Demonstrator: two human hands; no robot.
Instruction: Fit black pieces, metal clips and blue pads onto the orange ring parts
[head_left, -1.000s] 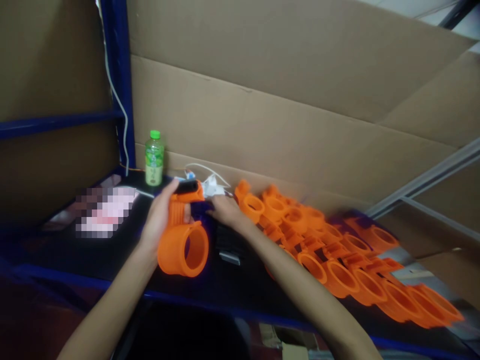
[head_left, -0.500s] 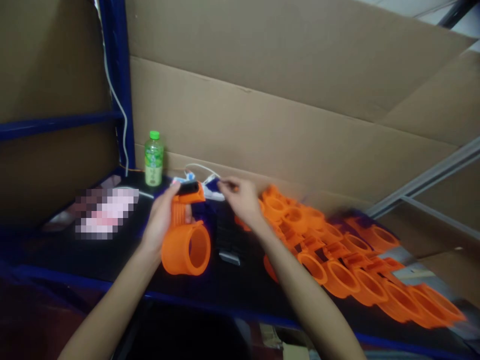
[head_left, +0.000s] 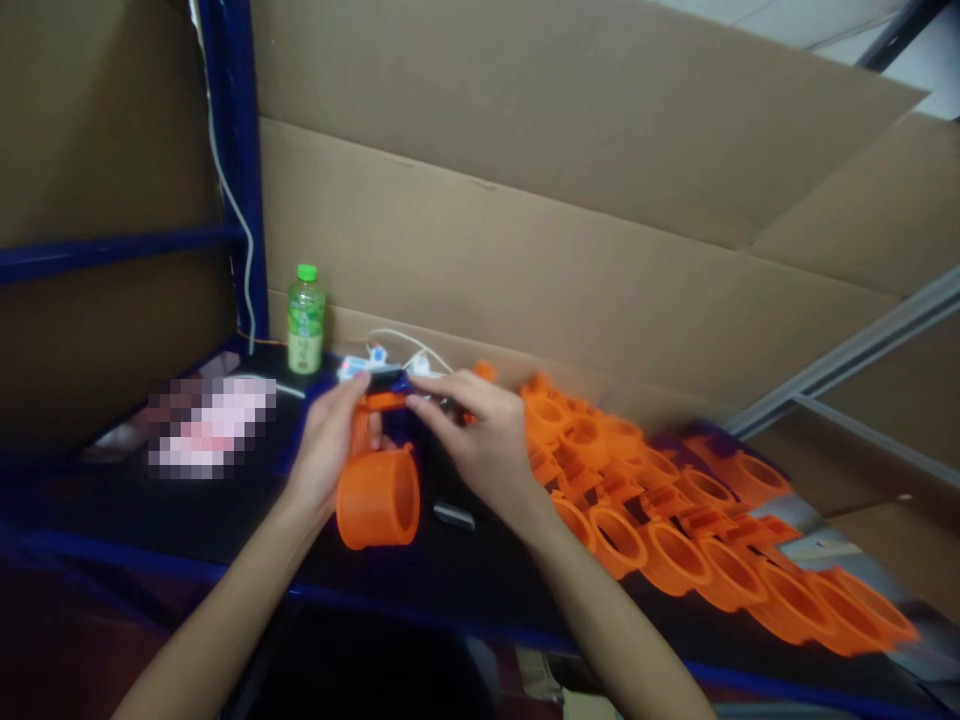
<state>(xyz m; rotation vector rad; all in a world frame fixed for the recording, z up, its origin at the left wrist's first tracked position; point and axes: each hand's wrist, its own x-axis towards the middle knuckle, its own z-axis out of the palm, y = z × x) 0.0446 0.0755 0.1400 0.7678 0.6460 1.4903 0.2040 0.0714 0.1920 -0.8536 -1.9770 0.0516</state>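
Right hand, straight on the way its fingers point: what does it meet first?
Likely the orange part held by the left hand, at its upper end near the black piece. The right hand looks to be at or against it; blur hides any gap.

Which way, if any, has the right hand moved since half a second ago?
Yes: judged against the green-capped bottle, the fingertips of the right hand have moved left and slightly down, to the orange part in the left hand.
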